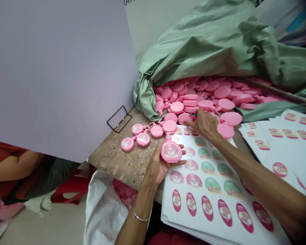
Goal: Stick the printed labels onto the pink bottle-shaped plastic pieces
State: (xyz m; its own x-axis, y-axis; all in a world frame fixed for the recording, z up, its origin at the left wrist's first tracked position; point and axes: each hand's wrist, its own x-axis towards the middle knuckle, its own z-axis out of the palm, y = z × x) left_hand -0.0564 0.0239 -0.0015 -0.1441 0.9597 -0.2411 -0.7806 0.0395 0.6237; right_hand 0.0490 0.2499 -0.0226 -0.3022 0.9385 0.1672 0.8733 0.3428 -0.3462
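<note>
Resting in my left hand (159,165) is a small pink plastic pump bottle (171,152) with a picture label on its face, nozzle upward. My right hand (205,124) reaches to the front of a pile of unlabelled pink bottles (221,92). Its thumb tip touches or overlaps a plain pink bottle (185,118); a small dark item shows between thumb and forefinger, too small to name. Beneath my forearms lies a stack of sticker sheets (168,212) with pink, green and oval labels. Left of the pile are labelled bottles (143,139) lying flat.
A green sack (206,51) spills the bottles onto the brown board (112,161). More sticker sheets (295,149) fan out at right. A pale panel (61,75) with a black wire frame (119,119) stands left. Below hangs a white sack (102,211). A person's arm (15,166) shows behind the panel.
</note>
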